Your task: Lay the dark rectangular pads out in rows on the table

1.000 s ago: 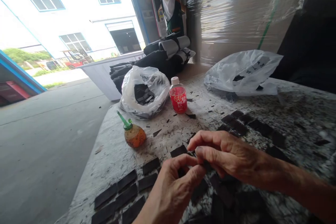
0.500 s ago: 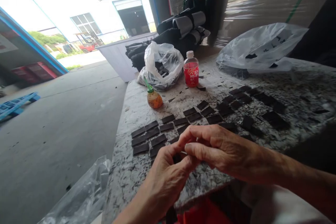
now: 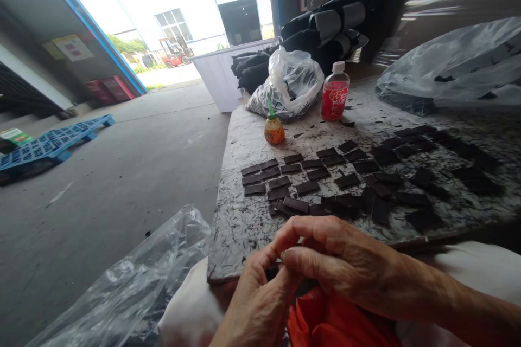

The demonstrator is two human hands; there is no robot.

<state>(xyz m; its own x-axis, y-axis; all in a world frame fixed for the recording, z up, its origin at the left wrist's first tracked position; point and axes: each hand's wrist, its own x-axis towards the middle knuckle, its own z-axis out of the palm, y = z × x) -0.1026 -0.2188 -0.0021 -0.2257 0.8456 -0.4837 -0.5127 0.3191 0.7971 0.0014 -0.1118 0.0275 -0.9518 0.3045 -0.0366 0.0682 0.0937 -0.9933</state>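
My left hand (image 3: pixel 264 293) and my right hand (image 3: pixel 345 263) meet at the fingertips, over the near edge of the table (image 3: pixel 232 238). Both are closed, thumbs pressed toward the fingers. Something dark shows in the gap by my left thumb, but the fingers cover most of it and I cannot make it out. Just beyond the hands lie many flat black rectangular pieces (image 3: pixel 296 205), spread in loose rows and small heaps. Dark scraps and crumbs litter the pale tabletop around them. Beneath my hands is red cloth (image 3: pixel 325 317).
An orange squeeze bottle with green nozzle (image 3: pixel 274 130), a red-labelled drink bottle (image 3: pixel 335 92) and an open plastic bag (image 3: pixel 293 84) stand toward the back. Another clear bag (image 3: pixel 451 73) lies right. Clear plastic sheeting (image 3: pixel 163 265) hangs at left; a blue pallet (image 3: pixel 61 143) is on the floor.
The view has swung left, so the table sits further right. My joined hands have come toward me, from above the black pieces to the table's near edge. Their grip looks the same.
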